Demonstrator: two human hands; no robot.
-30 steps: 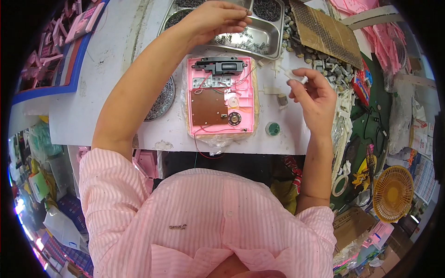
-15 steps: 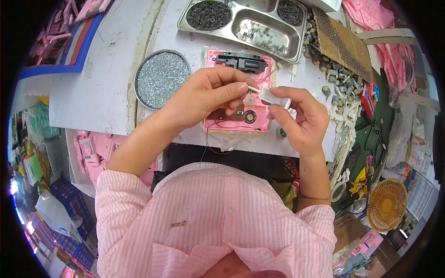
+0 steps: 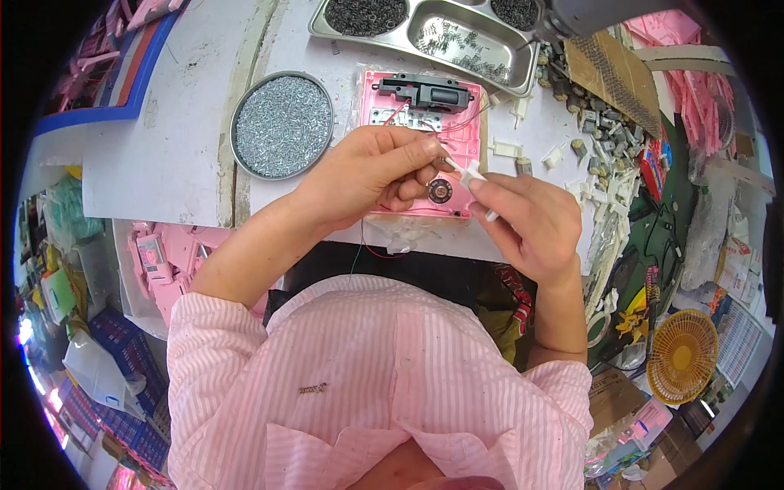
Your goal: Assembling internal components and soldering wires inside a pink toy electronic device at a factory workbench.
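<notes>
My right hand (image 3: pixel 531 216) pinches a small white plastic part (image 3: pixel 471 175) with a thin stem that points toward my left hand. Closed fingertips of my left hand (image 3: pixel 380 171) meet at the stem's end, beside a tiny dark piece too small to make out. Both hands are over an open pink plastic casing (image 3: pixel 467 151) on the table. Across its far end lies a black module (image 3: pixel 425 94); a metal plate (image 3: pixel 388 119), thin red wires and a round dark disc (image 3: pixel 439 191) also sit in it. My left hand hides part of the casing.
A round pan of small silvery pins (image 3: pixel 283 126) stands left. Beyond the casing is a steel compartment tray (image 3: pixel 400 39) with springs and dark rings. A grey cylindrical tool (image 3: pixel 600 15) reaches in at top right. Small motors (image 3: pixel 588 122) and white parts (image 3: pixel 506 149) lie right, near cardboard (image 3: pixel 612 77).
My right hand has turned the white part and shifted slightly closer to my left hand. The grey tool has come into view at top right. The view has shifted slightly.
</notes>
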